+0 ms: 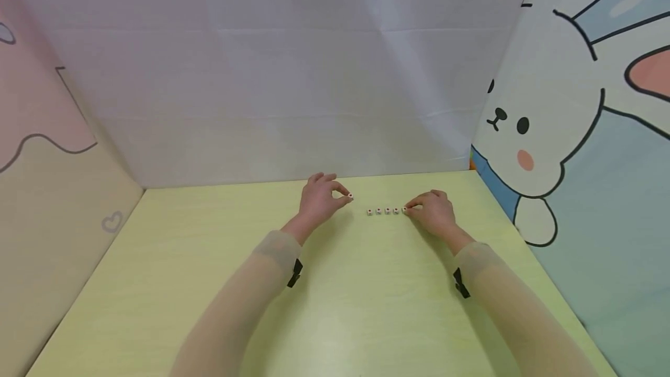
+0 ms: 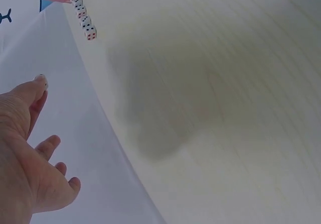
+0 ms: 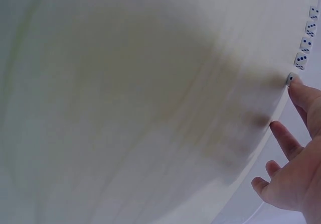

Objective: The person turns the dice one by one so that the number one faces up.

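Observation:
Several small white dice [image 1: 387, 210] stand in a straight row with narrow gaps on the pale yellow table. The left hand [image 1: 320, 199] is raised left of the row and pinches a single die [image 1: 350, 196] between thumb and index finger. Part of that die [image 2: 45, 86] peeks out past the fingertips in the left wrist view. At the row's right end, the right hand [image 1: 435, 212] pinches the last die [image 1: 405, 210], which sits on the tabletop. Its near face [image 3: 291, 79] shows one dark pip in the right wrist view, the rest being partly covered by fingers.
The light wood-grain table [image 1: 335, 307] reaches back to a white cloth wall [image 1: 293, 86]. On the right stands a panel with a cartoon rabbit [image 1: 544, 150]; a pink and cream panel [image 1: 47, 202] borders the left. Both forearms cross the table from its near side.

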Tool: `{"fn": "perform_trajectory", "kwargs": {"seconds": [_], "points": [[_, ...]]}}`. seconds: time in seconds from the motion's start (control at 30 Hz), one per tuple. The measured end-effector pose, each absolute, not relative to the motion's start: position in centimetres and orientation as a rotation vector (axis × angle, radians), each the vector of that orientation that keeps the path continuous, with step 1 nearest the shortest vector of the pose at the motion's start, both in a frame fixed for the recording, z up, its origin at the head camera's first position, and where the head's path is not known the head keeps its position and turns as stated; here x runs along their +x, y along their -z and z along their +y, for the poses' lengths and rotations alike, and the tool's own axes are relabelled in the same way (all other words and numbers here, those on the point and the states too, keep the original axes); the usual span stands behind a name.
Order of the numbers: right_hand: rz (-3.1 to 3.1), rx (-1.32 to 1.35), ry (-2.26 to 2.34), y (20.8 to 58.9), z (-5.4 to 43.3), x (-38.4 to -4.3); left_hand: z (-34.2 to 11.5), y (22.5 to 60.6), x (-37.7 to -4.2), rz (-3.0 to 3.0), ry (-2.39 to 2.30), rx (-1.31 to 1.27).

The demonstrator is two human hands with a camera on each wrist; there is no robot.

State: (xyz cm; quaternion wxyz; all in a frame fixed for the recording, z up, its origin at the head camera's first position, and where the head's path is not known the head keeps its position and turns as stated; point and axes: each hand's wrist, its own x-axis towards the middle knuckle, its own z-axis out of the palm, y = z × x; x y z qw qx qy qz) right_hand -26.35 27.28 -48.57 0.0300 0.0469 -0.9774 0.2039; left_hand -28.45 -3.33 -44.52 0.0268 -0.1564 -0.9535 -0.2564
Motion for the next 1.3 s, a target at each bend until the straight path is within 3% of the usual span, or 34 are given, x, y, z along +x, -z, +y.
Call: {"fn": "perform_trajectory", "kwargs": {"seconds": [1.3], "points": [[-3.008,0.107,-0.625,48.3,26.9,-26.2,0.0,48.7,-29.4,-3.074,0.647,-0.438]]}}
